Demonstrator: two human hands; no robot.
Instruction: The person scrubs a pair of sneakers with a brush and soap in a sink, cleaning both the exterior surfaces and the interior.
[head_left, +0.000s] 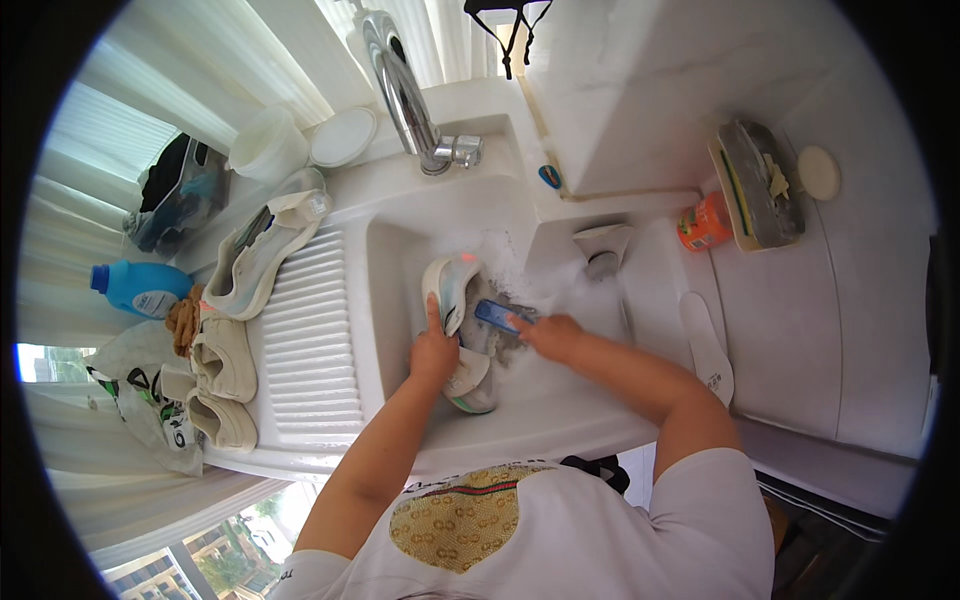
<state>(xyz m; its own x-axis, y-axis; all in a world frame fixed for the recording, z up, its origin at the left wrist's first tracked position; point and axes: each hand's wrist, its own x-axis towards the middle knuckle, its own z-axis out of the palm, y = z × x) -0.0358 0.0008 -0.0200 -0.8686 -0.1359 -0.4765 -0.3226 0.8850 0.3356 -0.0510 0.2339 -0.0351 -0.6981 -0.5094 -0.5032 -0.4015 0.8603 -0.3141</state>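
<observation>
In the basin of a white laundry sink (405, 315), my left hand (435, 354) grips a white sneaker (472, 375) by its middle, the index finger stretched along the side of the shoe. My right hand (553, 336) holds a blue scrubbing brush (504, 316) just right of the shoe's opening, with a small gap between brush and shoe. Grey, dirty suds lie under and around the brush. A chrome faucet (409, 97) rises beyond the basin. In the smaller compartment at right lies a pale shoe tongue or similar flap (602, 241), partly hidden by glare.
Left of the basin is a ribbed washboard (311, 337), with another white sneaker (255, 262) at its upper edge and beige shoes (223, 358) beyond. A blue detergent bottle (146, 288) stands far left. At right are an insole (705, 341), an orange container (705, 223) and a soap dish (761, 184).
</observation>
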